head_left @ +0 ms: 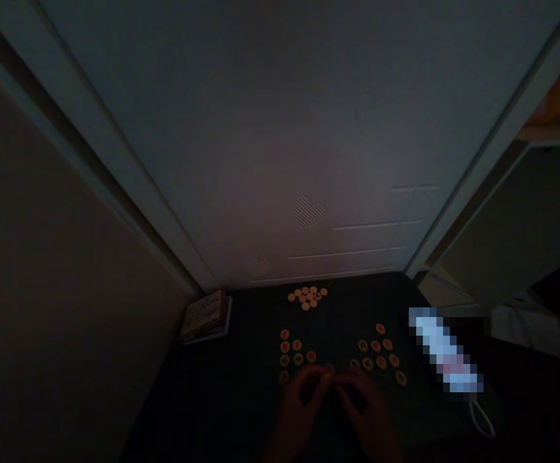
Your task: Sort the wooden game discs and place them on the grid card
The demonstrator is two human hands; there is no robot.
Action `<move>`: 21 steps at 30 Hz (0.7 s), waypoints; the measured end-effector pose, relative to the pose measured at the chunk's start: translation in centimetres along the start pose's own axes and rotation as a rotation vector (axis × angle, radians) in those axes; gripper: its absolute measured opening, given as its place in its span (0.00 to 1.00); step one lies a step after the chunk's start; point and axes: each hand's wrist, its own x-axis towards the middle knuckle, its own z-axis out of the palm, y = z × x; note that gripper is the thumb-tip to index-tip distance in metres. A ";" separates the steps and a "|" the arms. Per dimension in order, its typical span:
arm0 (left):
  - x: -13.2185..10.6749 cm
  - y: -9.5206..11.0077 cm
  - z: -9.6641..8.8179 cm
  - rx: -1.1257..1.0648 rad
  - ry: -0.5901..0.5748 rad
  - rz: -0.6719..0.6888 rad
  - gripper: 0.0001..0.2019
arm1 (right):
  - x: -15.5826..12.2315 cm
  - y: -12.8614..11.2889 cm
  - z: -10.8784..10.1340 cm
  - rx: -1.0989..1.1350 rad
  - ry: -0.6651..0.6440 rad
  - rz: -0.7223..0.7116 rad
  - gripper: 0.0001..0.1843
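In the dim light my left hand (299,402) and my right hand (364,405) meet fingertip to fingertip over the dark tabletop (241,399). Both hands are closed in a pinch on a small round piece (328,371), mostly hidden by the fingers. Just beyond my left hand lies a group of round pieces (298,359) with red or dark markings. A similar group of marked pieces (375,346) spreads beyond my right hand. Farther back sits a cluster of pale discs (305,299), mostly without visible marks.
A stack of books or flat boxes (205,315) stands at the table's back left. On the right lies a bright, pixelated oblong object (446,354) with a looped white cord (481,419). A white panel with embossed hearts (308,212) rises behind the table.
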 end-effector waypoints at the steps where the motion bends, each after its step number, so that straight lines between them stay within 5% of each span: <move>1: 0.1 0.1 -0.2 0.005 -0.001 -0.004 0.16 | -0.2 0.2 -0.2 -0.014 0.014 -0.025 0.15; 10: 3.2 0.8 -3.0 0.021 -0.007 0.040 0.17 | -2.2 5.3 -5.2 -0.179 0.243 0.029 0.18; 15: 6.5 1.5 -1.1 0.116 -0.116 0.139 0.14 | -2.6 7.3 -6.3 -0.222 0.288 0.091 0.21; 21: 10.2 1.9 1.8 0.289 -0.329 0.211 0.11 | -2.4 6.8 -5.9 -0.217 0.291 0.054 0.23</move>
